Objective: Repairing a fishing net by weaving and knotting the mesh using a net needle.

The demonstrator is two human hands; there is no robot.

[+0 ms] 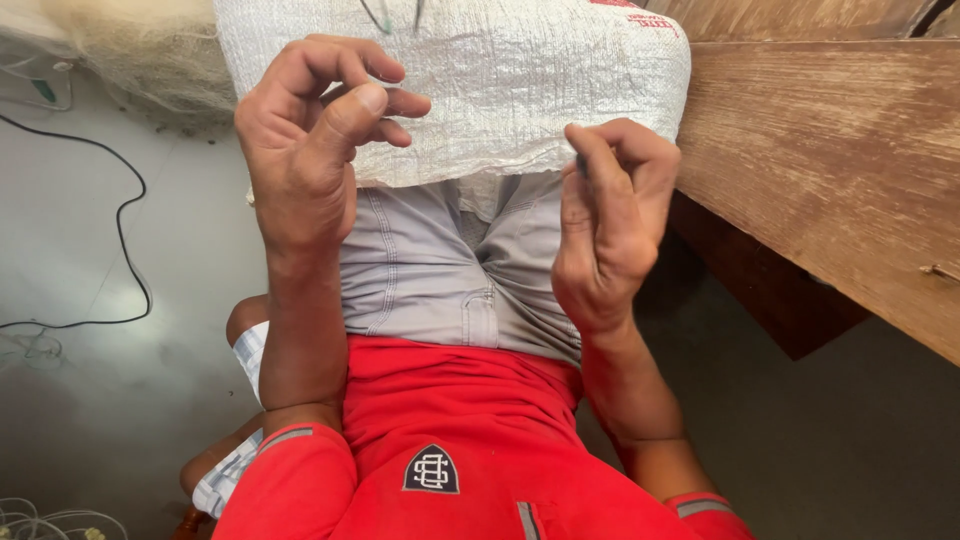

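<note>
The white woven sack [480, 90] lies across the person's lap, its near edge hanging over the grey shorts [440, 270]. The left hand [310, 140] sits at the sack's left edge, fingers curled in, thumb close to the fingertips. The right hand [610, 215] is at the near edge and pinches a small dark thing [581, 163], maybe a needle. I think it could slip out, because the pinch is so tiny.

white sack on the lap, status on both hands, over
Left hand raised, fingers curled, nothing visible in it. Right hand pinched on a thin dark needle-like thing at the white woven sack edge. Wooden bench close on the right.
</note>
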